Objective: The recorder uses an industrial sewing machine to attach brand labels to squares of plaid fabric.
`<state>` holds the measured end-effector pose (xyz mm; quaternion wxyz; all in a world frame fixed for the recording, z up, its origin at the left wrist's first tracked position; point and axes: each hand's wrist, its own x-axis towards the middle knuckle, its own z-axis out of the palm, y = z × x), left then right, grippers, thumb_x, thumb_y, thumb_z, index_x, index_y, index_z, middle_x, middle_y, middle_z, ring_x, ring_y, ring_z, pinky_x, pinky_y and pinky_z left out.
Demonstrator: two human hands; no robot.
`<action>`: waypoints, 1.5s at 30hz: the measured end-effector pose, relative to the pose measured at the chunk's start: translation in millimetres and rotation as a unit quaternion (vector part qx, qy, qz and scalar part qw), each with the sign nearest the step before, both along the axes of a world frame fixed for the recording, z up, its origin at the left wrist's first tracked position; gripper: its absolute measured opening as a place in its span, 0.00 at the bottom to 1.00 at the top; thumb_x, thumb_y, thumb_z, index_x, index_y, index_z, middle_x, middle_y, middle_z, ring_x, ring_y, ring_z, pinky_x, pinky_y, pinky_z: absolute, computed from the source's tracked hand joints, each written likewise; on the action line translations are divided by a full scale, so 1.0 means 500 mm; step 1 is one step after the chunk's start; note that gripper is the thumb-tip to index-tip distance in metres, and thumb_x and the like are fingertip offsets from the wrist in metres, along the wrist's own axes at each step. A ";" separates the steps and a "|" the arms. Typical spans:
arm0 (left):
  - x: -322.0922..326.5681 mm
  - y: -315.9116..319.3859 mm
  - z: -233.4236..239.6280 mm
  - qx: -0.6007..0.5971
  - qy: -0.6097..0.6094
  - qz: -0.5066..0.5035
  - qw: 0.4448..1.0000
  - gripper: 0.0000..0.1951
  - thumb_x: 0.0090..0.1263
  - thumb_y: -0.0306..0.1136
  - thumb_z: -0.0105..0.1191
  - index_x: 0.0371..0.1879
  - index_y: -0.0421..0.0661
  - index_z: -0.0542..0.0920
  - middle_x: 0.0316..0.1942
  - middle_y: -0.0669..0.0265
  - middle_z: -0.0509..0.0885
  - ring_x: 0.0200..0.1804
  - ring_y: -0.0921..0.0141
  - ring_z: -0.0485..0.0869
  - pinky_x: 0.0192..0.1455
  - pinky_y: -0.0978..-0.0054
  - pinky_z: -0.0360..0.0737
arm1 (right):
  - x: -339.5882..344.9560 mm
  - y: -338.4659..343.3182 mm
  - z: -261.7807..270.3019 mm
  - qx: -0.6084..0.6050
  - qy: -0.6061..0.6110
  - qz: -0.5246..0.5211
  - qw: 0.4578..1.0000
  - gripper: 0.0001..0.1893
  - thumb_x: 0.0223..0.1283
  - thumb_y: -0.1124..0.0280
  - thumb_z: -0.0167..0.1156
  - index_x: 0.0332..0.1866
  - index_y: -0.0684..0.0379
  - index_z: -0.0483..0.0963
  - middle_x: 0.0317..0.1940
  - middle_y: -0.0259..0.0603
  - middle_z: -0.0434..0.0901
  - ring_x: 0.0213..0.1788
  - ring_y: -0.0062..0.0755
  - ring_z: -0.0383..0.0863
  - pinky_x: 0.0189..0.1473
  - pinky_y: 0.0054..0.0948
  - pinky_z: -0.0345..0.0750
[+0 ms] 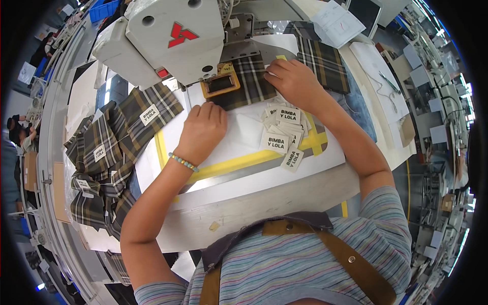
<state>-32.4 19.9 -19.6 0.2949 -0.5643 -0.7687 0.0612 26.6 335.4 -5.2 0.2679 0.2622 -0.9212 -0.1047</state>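
Note:
A plaid fabric piece (253,82) lies under the head of a white industrial sewing machine (179,34), with a yellow-framed clamp (220,84) over its left part. My left hand (206,127), fingers curled down, is at the cloth's lower left edge. At its right edge, my right hand (291,82) has thumb and fingertips together; whether either hand pinches the cloth is hidden. Below my right hand lies a loose pile of pale square labels (288,115) bearing writing. Plaid pieces with labels on them (152,110) are heaped at the left.
Folded plaid fabric (324,63) lies beyond my right hand. Yellow tape (236,161) borders the white work surface. Papers (337,23) and a pen (389,82) lie at the right. A blue bin (103,9) stands at the upper left; people are farther off at the left.

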 end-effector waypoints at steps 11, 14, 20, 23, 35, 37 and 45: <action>0.014 -0.078 0.014 0.063 -0.189 0.093 0.976 0.24 0.76 0.30 0.64 0.70 0.39 0.81 0.70 0.59 0.85 0.72 0.55 0.80 0.73 0.57 0.79 | 0.057 -0.027 0.009 -0.163 -0.201 -0.042 0.965 0.21 0.82 0.63 0.58 0.72 0.57 0.81 0.77 0.41 0.77 0.81 0.46 0.68 0.81 0.45 0.67; 0.009 -0.088 0.006 0.057 -0.220 0.079 0.971 0.26 0.76 0.31 0.64 0.72 0.39 0.80 0.74 0.60 0.83 0.76 0.53 0.77 0.75 0.54 0.77 | 0.042 -0.029 -0.006 -0.135 -0.240 -0.027 0.961 0.25 0.85 0.59 0.55 0.79 0.57 0.74 0.84 0.41 0.68 0.88 0.48 0.59 0.88 0.50 0.57; 0.013 -0.096 -0.011 0.094 -0.265 0.075 0.957 0.26 0.80 0.35 0.62 0.74 0.39 0.78 0.78 0.58 0.79 0.79 0.50 0.73 0.77 0.52 0.73 | 0.001 -0.022 -0.035 -0.092 -0.205 -0.042 0.974 0.29 0.87 0.51 0.50 0.82 0.55 0.71 0.86 0.41 0.66 0.89 0.48 0.57 0.88 0.53 0.55; 0.013 -0.099 -0.011 0.099 -0.271 0.065 0.955 0.26 0.80 0.36 0.61 0.74 0.39 0.78 0.79 0.58 0.78 0.79 0.50 0.73 0.78 0.52 0.72 | -0.014 -0.023 -0.040 -0.103 -0.175 -0.045 0.978 0.30 0.87 0.46 0.48 0.82 0.53 0.72 0.85 0.42 0.68 0.88 0.48 0.58 0.87 0.54 0.57; 0.016 -0.104 -0.014 0.084 -0.273 0.106 0.952 0.27 0.82 0.39 0.61 0.77 0.42 0.77 0.83 0.64 0.75 0.82 0.50 0.70 0.82 0.51 0.69 | -0.035 -0.029 -0.012 -0.085 -0.232 -0.079 0.966 0.30 0.87 0.49 0.49 0.84 0.54 0.69 0.88 0.45 0.61 0.90 0.51 0.53 0.89 0.51 0.53; 0.016 -0.107 -0.015 0.085 -0.261 0.107 0.956 0.27 0.82 0.40 0.61 0.76 0.42 0.77 0.82 0.63 0.76 0.82 0.51 0.70 0.81 0.50 0.69 | -0.016 -0.030 0.004 -0.078 -0.234 -0.077 0.966 0.30 0.87 0.49 0.49 0.84 0.55 0.69 0.88 0.45 0.60 0.90 0.51 0.53 0.89 0.50 0.53; 0.030 -0.108 -0.002 0.075 -0.250 0.081 0.962 0.27 0.80 0.37 0.63 0.75 0.42 0.78 0.78 0.62 0.79 0.79 0.52 0.74 0.78 0.53 0.73 | 0.055 -0.024 -0.005 -0.145 -0.243 -0.016 0.959 0.27 0.87 0.48 0.51 0.82 0.43 0.74 0.88 0.44 0.61 0.91 0.50 0.51 0.92 0.51 0.48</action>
